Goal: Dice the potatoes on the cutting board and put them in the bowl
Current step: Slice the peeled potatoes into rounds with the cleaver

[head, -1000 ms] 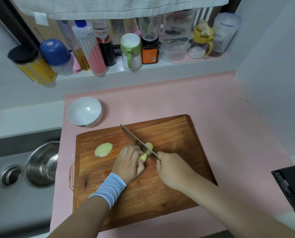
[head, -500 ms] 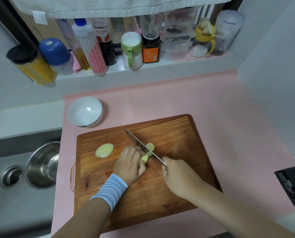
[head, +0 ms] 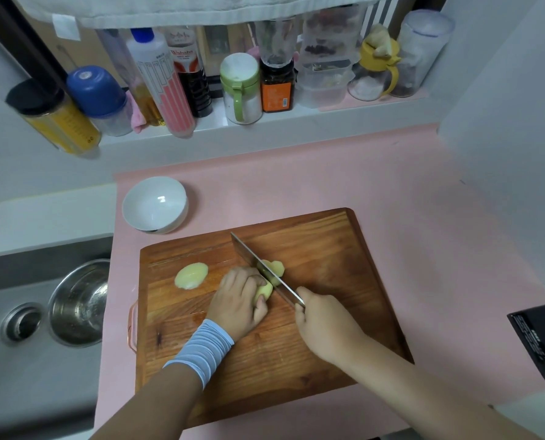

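Note:
A wooden cutting board (head: 322, 249) lies on the pink counter mat. My left hand (head: 237, 304) curls over a peeled potato piece (head: 263, 292) near the board's middle and holds it down. My right hand (head: 323, 325) grips the handle of a knife (head: 261, 266). Its blade runs diagonally through the potato, and a cut portion (head: 277, 268) lies on the blade's far side. Another potato half (head: 191, 275) rests flat-side down to the left. The white bowl (head: 155, 204) stands empty beyond the board's far left corner.
A steel bowl (head: 79, 303) sits in the sink (head: 20, 322) at the left. Several bottles and jars line the ledge (head: 264, 119) at the back. A black box (head: 541, 338) juts in at the right edge. A grey wall rises on the right.
The knife and my right hand have drawn back toward me along the cut. My left hand has stayed on the potato piece.

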The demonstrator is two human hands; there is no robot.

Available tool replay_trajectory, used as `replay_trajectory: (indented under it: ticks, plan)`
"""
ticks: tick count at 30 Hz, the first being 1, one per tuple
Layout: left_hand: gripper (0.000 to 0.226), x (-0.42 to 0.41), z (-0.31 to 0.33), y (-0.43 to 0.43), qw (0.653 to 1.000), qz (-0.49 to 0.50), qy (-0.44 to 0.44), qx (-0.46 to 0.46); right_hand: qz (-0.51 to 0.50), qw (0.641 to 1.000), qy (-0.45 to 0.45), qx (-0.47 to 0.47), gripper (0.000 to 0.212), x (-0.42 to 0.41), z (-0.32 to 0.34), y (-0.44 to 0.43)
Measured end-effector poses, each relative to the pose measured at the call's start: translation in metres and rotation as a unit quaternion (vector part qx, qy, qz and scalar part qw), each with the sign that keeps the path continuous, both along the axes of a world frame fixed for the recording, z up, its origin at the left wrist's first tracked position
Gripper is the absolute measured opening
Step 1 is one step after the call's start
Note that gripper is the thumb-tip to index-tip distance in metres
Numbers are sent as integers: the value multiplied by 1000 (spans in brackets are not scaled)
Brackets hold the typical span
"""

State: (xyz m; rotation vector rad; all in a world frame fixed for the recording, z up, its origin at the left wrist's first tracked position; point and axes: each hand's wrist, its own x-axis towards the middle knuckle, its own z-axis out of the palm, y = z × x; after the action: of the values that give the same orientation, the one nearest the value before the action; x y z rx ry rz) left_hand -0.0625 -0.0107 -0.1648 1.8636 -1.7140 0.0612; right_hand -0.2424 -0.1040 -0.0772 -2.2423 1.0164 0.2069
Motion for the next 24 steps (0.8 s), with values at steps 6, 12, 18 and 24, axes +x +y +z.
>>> replay_trajectory:
  ticks: [6, 12, 18, 24]
  plan:
    - [22, -1, 5, 4, 1000, 0, 12, 27, -17, 1000, 2, 6, 17, 0, 6, 1]
    - [22, -6, 5, 9, 1000, 16, 3, 10, -3, 998, -23, -52, 22, -8, 23, 12]
    - [19, -7, -2, 8, 999, 36, -18, -15, 23, 996, -16, -84, 28, -11, 36, 25]
    - [18, -7, -4, 7, 999, 45, -19, -25, 29, 996, -8, -86, 27, -12, 41, 28]
